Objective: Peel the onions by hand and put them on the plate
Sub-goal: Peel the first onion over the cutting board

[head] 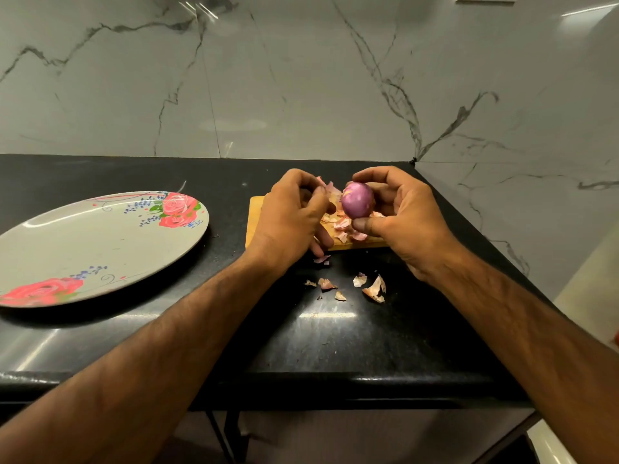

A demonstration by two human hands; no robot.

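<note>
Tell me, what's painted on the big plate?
Pink-red roses with green leaves and tiny blue flowers on the pale plate, seen in the head view.

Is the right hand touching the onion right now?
Touching. The head view shows the right hand gripping the onion, thumb beneath and fingers curled over its top.

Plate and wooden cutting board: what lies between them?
Head view: only bare black countertop between the plate and the cutting board; peel scraps lie farther right.
</note>
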